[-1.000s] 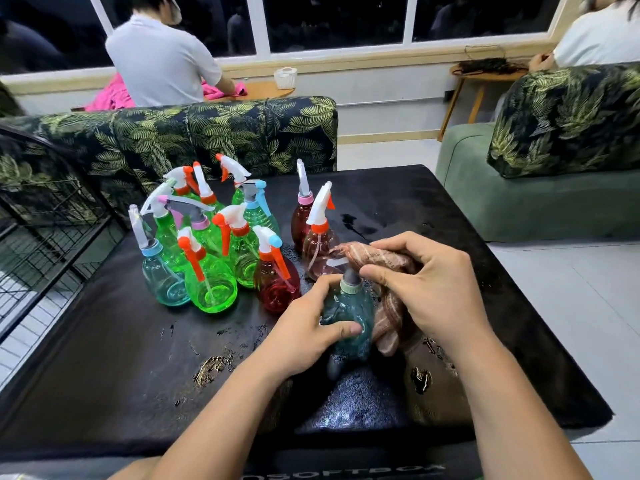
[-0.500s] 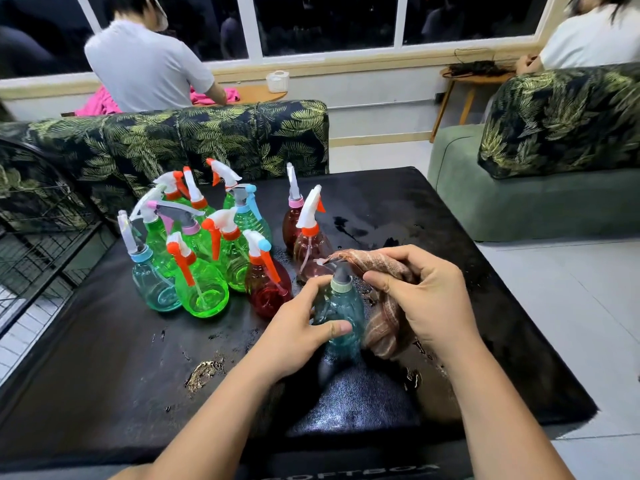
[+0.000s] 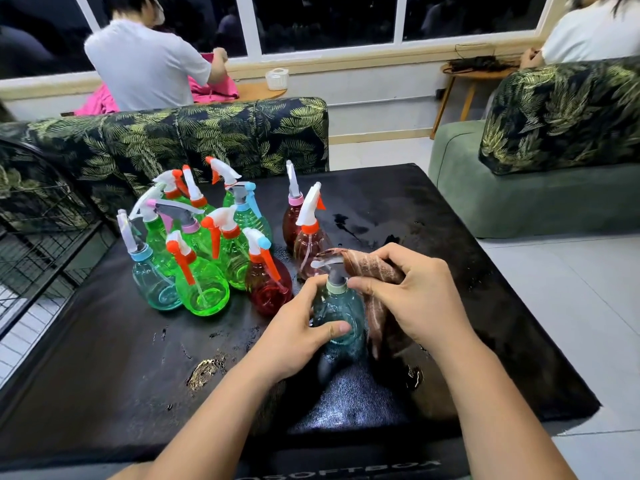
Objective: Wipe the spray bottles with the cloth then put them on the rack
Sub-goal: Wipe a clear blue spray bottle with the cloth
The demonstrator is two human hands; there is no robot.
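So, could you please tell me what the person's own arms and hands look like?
The left hand and right hand are bare: no gloves, rings or watch show. Both forearms are bare too, no sleeve in view.

Both forearms reach forward; the left grip (image 3: 294, 336) curls round the teal bottle (image 3: 341, 308), thumb across its front; the right grip (image 3: 415, 299) pinches the cloth (image 3: 367, 266) beside its neck.
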